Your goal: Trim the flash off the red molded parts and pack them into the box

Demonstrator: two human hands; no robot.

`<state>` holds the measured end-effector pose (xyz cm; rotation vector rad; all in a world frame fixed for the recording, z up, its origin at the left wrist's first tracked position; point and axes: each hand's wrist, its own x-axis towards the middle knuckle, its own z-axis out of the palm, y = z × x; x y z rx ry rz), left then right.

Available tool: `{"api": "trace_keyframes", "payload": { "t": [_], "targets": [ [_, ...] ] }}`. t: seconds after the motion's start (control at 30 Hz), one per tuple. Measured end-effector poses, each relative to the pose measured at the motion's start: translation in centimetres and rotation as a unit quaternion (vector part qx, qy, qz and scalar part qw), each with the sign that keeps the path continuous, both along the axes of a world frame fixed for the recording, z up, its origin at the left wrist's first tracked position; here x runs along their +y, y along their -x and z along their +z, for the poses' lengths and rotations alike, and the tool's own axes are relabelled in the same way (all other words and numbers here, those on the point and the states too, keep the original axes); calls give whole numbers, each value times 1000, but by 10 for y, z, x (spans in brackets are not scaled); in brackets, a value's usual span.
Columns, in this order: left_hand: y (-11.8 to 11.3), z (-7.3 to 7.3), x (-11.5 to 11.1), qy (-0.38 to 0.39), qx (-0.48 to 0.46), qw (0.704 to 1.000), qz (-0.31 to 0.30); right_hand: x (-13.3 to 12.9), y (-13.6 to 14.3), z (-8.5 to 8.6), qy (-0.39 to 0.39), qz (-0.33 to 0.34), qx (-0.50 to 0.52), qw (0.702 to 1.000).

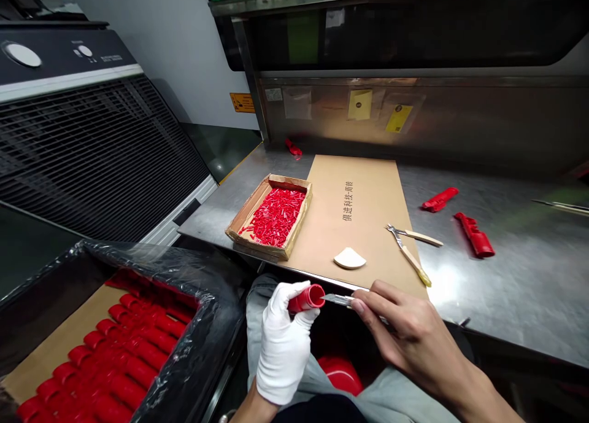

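Observation:
My left hand (286,343), in a white glove, is wrapped round a red plastic tube-like part (304,298) whose round open end faces right. Bare and without a glove, my right hand (405,325) grips a craft knife (339,299). The blade's tip is at the rim of the red part's opening; whether it touches I cannot tell. Both hands are over my lap, just in front of the table edge. Beyond them, a cream wedge-shaped piece (350,258) and a pair of nippers (407,245) with open handles lie on a cardboard sheet (368,196).
A shallow cardboard box (239,229) of small red scraps sits left on the metal table (519,288). Red parts (476,236) lie to the right, near metal tweezers (559,207). At lower left, a bin lined with black plastic (207,312) holds rows of red parts (133,349).

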<state>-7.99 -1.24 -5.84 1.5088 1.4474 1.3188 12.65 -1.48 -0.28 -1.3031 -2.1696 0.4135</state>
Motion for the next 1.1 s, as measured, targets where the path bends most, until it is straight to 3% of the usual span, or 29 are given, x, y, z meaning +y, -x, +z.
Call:
{"api": "trace_keyframes", "payload": {
  "t": [0.13, 0.27, 0.33, 0.43, 0.6, 0.7, 0.93, 1.1],
  "targets": [
    [-1, -1, 0, 0, -9, 1000, 23, -2, 2, -4, 42, 4, 47, 998],
    [-2, 1, 1, 13, -22, 999, 46, -2, -4, -2, 172, 40, 106, 979],
    [-3, 1, 1, 18, -25, 999, 45, -1, -5, 0, 206, 27, 134, 969],
    [-6, 1, -1, 20, -37, 999, 29, 0, 2, 0, 165, 1, 205, 965],
    [-14, 4, -4, 22, -66, 998, 10, 3, 29, -7, 117, 52, 278, 952],
    [-15, 2, -4, 39, -59, 997, -5, 7, 38, -12, 121, 42, 341, 931],
    [-12, -7, -4, 46, 15, 998, -43, 15, 29, -26, 190, -41, 416, 888],
    [-10, -7, -3, 61, 35, 997, -38, 10, 22, -22, 176, -78, 386, 902]
  ]
}}
